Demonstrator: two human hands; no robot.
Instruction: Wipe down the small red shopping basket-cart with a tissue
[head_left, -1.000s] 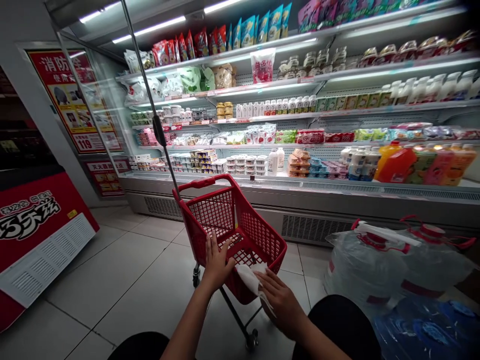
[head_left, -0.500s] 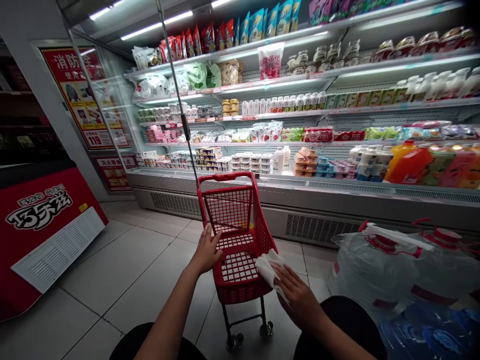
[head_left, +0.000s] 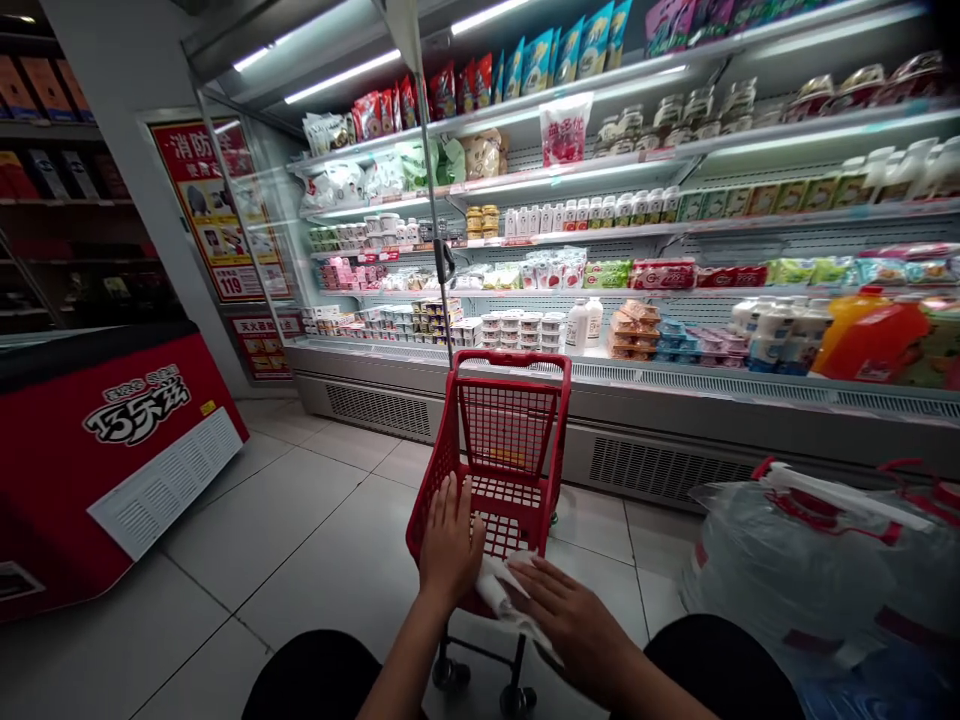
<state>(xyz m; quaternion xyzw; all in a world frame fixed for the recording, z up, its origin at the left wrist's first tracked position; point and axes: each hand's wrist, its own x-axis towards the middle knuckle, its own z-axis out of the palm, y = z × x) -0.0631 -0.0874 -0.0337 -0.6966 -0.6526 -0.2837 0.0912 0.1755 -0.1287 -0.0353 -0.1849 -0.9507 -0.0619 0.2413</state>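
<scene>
A small red shopping cart (head_left: 510,400) with a mesh basket stands on the tiles in front of me. My left hand (head_left: 451,540) lies over the basket's near left edge, its fingers stretched out and holding nothing. At the near right corner, my right hand (head_left: 574,615) has a crumpled white cloth (head_left: 501,590) under its fingers, against the near rim. Part of the rim is hidden behind the cloth and both hands.
A lit refrigerated shelf unit (head_left: 480,378) full of dairy goods and drinks runs behind the cart. On the left is a red freezer (head_left: 45,450). Large water bottles (head_left: 795,550) stand at the right. My dark-clad knees frame the cart.
The cart has turned, its near end now angled left. The cloth and right hand moved from the right side to the near rim, and my left hand came closer to them.
</scene>
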